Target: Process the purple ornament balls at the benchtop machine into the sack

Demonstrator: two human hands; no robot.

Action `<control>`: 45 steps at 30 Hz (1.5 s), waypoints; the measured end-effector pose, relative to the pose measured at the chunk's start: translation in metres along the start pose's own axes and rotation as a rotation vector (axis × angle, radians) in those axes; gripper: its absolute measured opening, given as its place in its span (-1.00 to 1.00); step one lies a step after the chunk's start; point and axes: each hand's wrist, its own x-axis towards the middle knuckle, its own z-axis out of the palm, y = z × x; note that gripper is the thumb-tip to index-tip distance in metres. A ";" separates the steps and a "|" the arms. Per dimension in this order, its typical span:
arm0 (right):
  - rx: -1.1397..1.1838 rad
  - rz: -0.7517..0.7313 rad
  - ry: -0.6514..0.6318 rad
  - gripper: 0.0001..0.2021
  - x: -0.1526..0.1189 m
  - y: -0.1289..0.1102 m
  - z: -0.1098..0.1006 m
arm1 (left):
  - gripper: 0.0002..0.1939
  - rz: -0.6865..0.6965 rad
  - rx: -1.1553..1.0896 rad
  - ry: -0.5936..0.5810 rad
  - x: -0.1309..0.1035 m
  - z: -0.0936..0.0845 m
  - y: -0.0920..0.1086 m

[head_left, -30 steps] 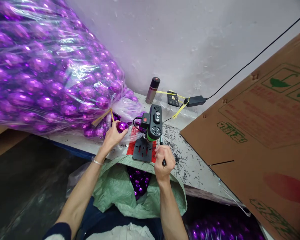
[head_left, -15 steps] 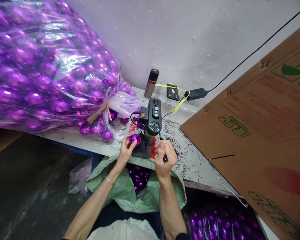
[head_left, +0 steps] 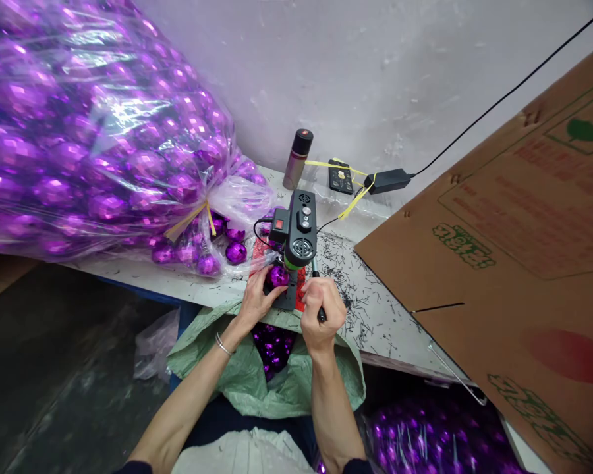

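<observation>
A shiny purple faceted ball (head_left: 278, 276) is between the thumb and fingers of my left hand (head_left: 257, 295), close under the head of a small black bench drill press (head_left: 301, 227). My right hand (head_left: 325, 309) is wrapped round the black-tipped lever handle (head_left: 321, 315) at the machine's right side. The dark base plate (head_left: 287, 299) rests on a red mat (head_left: 300, 289). Just below, a green woven sack (head_left: 207, 355) hangs open at the table edge, with purple balls (head_left: 273, 349) inside. The machine's head hides the top of the held ball.
A huge clear bag of purple balls (head_left: 89, 151) fills the left, loose balls (head_left: 236, 253) beside its tie. Behind stand a spray can (head_left: 298, 159), a black phone-like device (head_left: 340, 176) and a power adapter (head_left: 389, 181). Dark shavings (head_left: 348, 289) litter the table; a cardboard box (head_left: 504, 250) leans right.
My left hand has moved right with the ball, bringing it under the machine's head. The right hand stays on the lever. The view has shifted slightly.
</observation>
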 end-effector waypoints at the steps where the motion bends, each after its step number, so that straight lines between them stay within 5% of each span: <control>1: -0.003 0.000 -0.001 -0.72 0.000 0.000 0.000 | -0.43 0.012 0.009 -0.001 0.000 0.000 0.000; 11: -0.016 -0.006 0.001 -0.72 -0.005 0.002 0.000 | -0.40 0.052 0.007 -0.030 -0.001 0.007 -0.007; 22: -0.047 -0.100 0.048 -0.70 -0.046 0.033 0.015 | -0.42 0.037 0.028 -0.011 -0.004 0.008 -0.009; 36: -0.030 -0.137 0.104 -0.67 -0.065 0.049 0.028 | -0.43 0.092 0.067 0.040 -0.005 0.012 -0.013; 45: 0.045 0.019 0.144 -0.67 -0.019 0.013 0.016 | -0.40 0.114 0.058 0.009 0.000 0.011 -0.016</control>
